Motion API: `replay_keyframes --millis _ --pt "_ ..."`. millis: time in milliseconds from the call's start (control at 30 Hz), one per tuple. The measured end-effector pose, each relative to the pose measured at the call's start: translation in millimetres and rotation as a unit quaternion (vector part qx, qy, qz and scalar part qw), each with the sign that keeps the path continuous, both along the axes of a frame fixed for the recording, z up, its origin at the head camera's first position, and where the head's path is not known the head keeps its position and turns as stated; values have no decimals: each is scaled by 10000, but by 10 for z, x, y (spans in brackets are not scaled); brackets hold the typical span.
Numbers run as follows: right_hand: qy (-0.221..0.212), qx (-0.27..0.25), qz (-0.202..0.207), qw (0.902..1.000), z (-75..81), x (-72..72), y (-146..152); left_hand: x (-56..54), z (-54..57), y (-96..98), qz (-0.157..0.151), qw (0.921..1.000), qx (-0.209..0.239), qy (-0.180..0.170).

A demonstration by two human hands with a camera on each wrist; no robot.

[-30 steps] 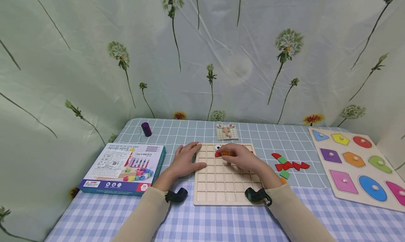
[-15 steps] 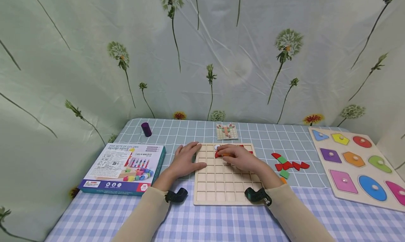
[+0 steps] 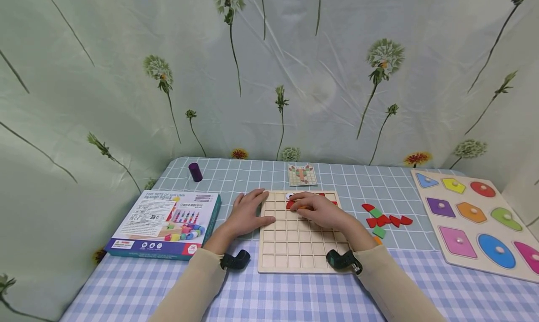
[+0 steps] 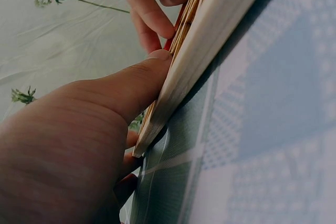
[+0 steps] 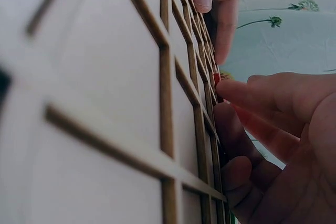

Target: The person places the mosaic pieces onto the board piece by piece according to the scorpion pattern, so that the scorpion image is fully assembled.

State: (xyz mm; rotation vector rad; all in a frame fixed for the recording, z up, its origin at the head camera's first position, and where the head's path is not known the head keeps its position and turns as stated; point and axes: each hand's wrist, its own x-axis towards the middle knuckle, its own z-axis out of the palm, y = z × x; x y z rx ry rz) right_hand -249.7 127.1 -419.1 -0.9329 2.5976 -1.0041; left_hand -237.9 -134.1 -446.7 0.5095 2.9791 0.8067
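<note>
A wooden grid board (image 3: 294,247) lies flat in the head view. My left hand (image 3: 248,214) rests at its upper left edge, thumb on the frame and fingers spread along the outside. Over the upper rows is my right hand (image 3: 322,209), its extended fingertips touching down beside a red quarter-round piece (image 3: 289,205) in a cell. An orange piece (image 3: 304,207) shows partly under these fingers. Just above the red piece sits a white round piece (image 3: 288,196). The right wrist view shows the fingertips (image 5: 226,87) against the grid, with a bit of red there.
Loose red and green pieces (image 3: 379,220) lie right of the board. Behind it is a small pattern card (image 3: 302,175). A toy box (image 3: 164,223) and a purple cylinder (image 3: 195,172) stand left. On the right lies a knobbed shape puzzle (image 3: 433,228).
My right hand pinched the orange piece a second ago; now its fingers have lowered and flattened over that spot, shifting slightly. The left hand stays in place.
</note>
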Motion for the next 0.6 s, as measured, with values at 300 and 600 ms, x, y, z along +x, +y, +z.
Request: replay_keyframes --millis 300,600 --pt "68 4 74 9999 17 3 18 -1 -1 6 -41 10000 -9 12" --pt "184 68 175 9997 48 -10 48 1 -9 -5 -19 10000 -8 42"
